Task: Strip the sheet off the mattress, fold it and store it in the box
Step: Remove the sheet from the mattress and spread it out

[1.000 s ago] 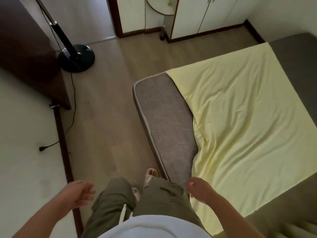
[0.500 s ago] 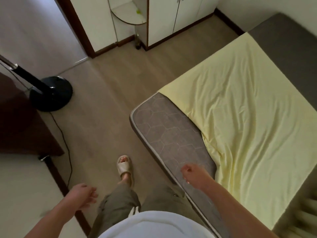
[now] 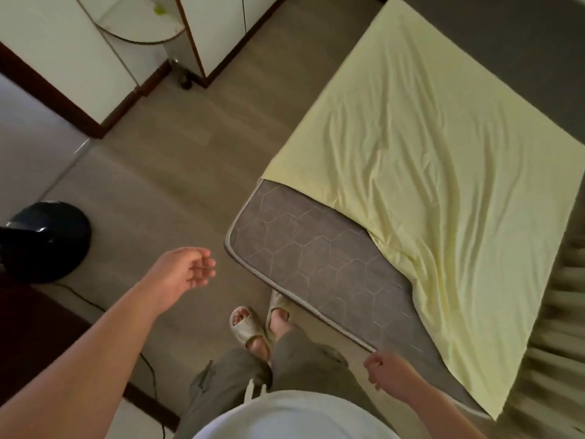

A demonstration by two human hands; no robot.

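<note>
Stripping is underway, the mattress corner bare. The left hand and right hand hang loosely curled, empty. Next, I judge: grasp the sheet edge at 4 o'clock.

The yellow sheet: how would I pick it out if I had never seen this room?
Find the grey mattress with a hexagon pattern, on the right of the view. The sheet covers most of it, pulled back off the near corner. It is the only pale yellow, wrinkled cloth there.
</note>
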